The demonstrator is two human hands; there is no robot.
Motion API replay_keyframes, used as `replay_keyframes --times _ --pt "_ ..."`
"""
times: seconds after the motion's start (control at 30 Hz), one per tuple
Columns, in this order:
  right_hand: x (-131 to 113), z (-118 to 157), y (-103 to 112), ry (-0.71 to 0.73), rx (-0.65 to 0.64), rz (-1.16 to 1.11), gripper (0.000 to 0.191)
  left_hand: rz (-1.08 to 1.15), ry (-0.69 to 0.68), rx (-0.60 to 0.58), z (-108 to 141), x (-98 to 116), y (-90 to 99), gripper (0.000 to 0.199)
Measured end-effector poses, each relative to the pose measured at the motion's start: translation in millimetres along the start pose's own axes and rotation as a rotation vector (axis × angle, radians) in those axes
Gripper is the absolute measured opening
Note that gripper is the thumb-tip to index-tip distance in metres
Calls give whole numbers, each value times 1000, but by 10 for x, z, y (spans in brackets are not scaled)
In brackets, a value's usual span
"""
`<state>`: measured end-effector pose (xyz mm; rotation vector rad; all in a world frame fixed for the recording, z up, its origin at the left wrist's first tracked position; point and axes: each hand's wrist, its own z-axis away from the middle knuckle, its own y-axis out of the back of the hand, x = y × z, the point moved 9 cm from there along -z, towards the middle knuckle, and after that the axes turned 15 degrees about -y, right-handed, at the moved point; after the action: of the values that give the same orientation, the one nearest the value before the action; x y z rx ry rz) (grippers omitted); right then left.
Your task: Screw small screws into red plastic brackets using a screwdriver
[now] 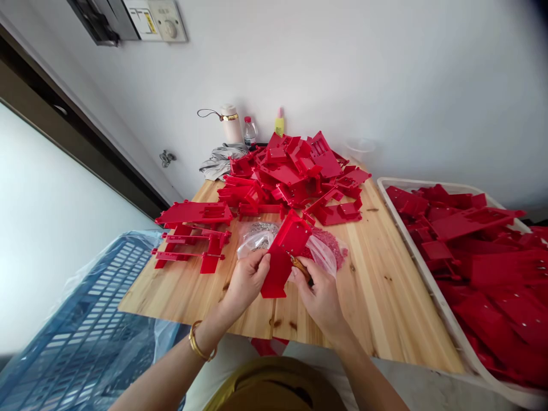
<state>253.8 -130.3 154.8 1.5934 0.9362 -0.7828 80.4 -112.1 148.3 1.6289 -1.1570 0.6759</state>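
My left hand (250,278) grips the left edge of a flat red plastic part (280,260), thumb on its face. The part is tilted up above the front of the wooden table. My right hand (319,294) is closed around the amber handle of a small screwdriver (301,268). Its metal tip meets the part's face, near some small holes. Just behind the part lie a clear bag of small metal screws (262,235) and a clear bag of small red pieces (327,245), both partly hidden by it.
A heap of red plastic parts (295,165) covers the back of the wooden table (372,302). Stacked red parts (194,214) stand at the left. A white bin (415,262) of red parts is at right, a blue crate (98,319) at left. A flask (231,125) stands by the wall.
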Motion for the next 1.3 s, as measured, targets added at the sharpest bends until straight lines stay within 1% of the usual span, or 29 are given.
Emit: replay_keyframes --times 0.1,0.2,0.3,0.4,0.47,0.6,0.67,0.7,0.73,0.77,0.8,0.87,0.93,0.97,1.0,1.03,1.1,1.13,1.17,1.2,1.23,1.27,1.3 --pt "-16 7 9 21 6 16 24 -60 -46 -1 26 25 -1 28" --pt "-45 19 0 71 25 79 24 -169 -158 14 48 95 27 20" --pt "-108 34 -37 135 39 217 26 -267 -278 -21 68 151 16 21" --pt "-218 39 -51 213 94 424 27 -401 -345 -75 77 166 5 23" --pt "-299 35 -65 274 123 553 26 -454 -354 -101 73 159 9 24" --pt "-396 51 -147 395 109 744 23 -451 -324 -127 68 156 30 22" --pt "-405 65 -182 424 96 806 24 -425 -307 -123 75 173 42 21" --pt "-395 57 -190 413 81 814 26 -414 -306 -121 82 188 44 20" --pt "-373 29 -186 375 51 795 27 -407 -311 -117 90 206 43 18" --pt "-335 -18 -175 306 2 737 27 -405 -321 -112 98 227 42 18" --pt "-274 -83 -163 201 -73 633 24 -406 -338 -103 106 247 41 17" --pt "-63 -205 -211 -123 -318 272 17 -421 -381 -73 120 283 44 17" --pt "90 -201 -381 -426 -584 -94 24 -446 -435 -27 132 315 61 20" --pt "117 -165 -470 -545 -685 -256 30 -463 -460 -5 139 325 73 21" --pt "119 -122 -549 -637 -754 -399 34 -481 -479 16 148 332 91 21" --pt "104 -77 -612 -698 -790 -518 37 -499 -496 32 162 337 116 21" --pt "65 49 -704 -770 -812 -670 38 -529 -531 50 214 351 191 22" --pt "47 132 -730 -782 -813 -676 38 -543 -540 62 256 355 257 22" --pt "20 226 -743 -757 -825 -607 37 -555 -537 89 308 354 357 22" --pt "-11 319 -739 -712 -836 -502 35 -563 -509 139 371 341 497 22" --pt "-69 419 -739 -642 -878 -386 33 -558 -443 219 445 305 684 19" --pt "-153 519 -744 -547 -943 -269 31 -522 -338 330 539 238 910 16" --pt "-253 582 -736 -445 -984 -189 28 -440 -210 459 661 139 1146 14"
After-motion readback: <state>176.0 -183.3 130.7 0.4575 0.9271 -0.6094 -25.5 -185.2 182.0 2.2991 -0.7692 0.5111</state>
